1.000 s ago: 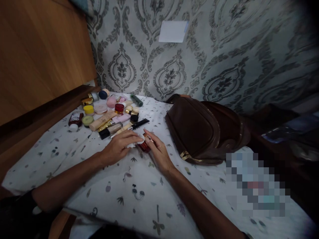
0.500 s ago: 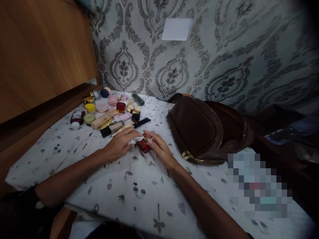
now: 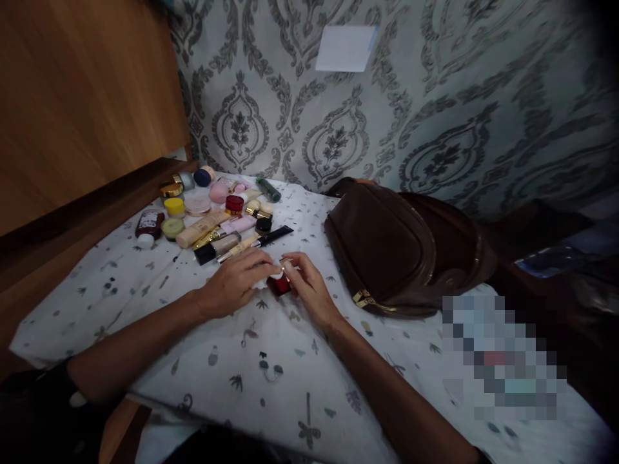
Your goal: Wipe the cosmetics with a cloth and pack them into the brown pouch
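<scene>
Above the patterned sheet, my right hand (image 3: 312, 293) grips a small shiny red container (image 3: 280, 287), its fingers and thumb around the upper end. From the other side my left hand (image 3: 235, 282) pinches a white tissue (image 3: 262, 283), pressed against the container's top. The fingers of both hands hide that top. Just beyond my left hand lie a black-capped foundation bottle (image 3: 218, 247) and a slim black tube (image 3: 276, 236). A beige tube (image 3: 200, 231) rests a little farther left.
More cosmetics are spread toward the wall, among them a yellow-lidded jar (image 3: 175, 207), a red jar (image 3: 235, 205) and a dark red bottle (image 3: 150, 222). To the right sits a brown leather bag (image 3: 382, 245). A wooden cabinet (image 3: 87, 96) stands at the left.
The red container has turned in my hands: lettering that faced up before is gone from view and a plain red side shows. The tissue has moved slightly over its top.
</scene>
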